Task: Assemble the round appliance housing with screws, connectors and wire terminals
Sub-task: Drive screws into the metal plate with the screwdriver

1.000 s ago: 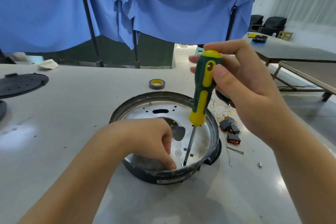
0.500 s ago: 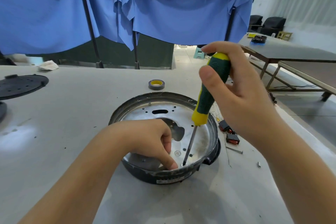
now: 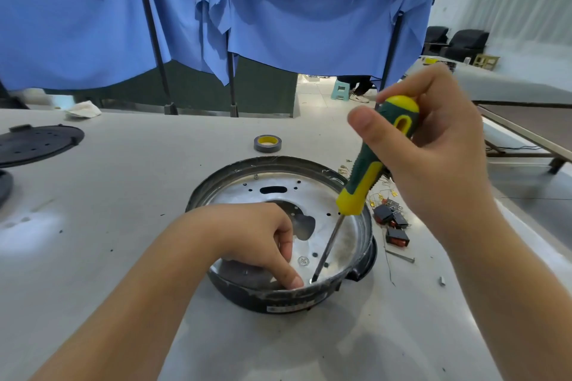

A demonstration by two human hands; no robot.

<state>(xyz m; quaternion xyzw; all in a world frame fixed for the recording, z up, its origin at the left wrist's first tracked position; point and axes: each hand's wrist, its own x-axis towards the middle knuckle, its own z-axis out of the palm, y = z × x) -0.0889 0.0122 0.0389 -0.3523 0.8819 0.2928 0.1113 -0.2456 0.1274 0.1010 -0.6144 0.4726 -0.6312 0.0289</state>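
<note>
1. Round appliance housing, a dark shell with a bright metal base plate inside, sits on the counter at lower centre of the frame.
2. Right hand, upper right: its grip is wrapped round the green-and-yellow handle of the screwdriver, thumb laid across the upper handle. The shaft slants down and left; its tip meets the plate just inside the near rim.
3. Left hand, centre: fingers curled, the fingertips pressed to the plate beside the screwdriver tip, apparently steadying a screw. The screw itself is too small to make out, so whether the grip pinches it cannot be told.
4. Loose parts at right of the housing: black-and-red rocker switches, thin wires with yellow terminals, a long loose screw.
5. Background items: roll of tape beyond the housing; black perforated lid at far left.
6. Judged step: driving a screw near the near rim.
7. Risks:
   - The slanted shaft may cam out of the screw head and skid over the smooth plate toward the nearby fingertips.
   - The screw may start crooked and cross-thread.
   - The housing is not clamped; sideways force could shift it into the parts at right.
</note>
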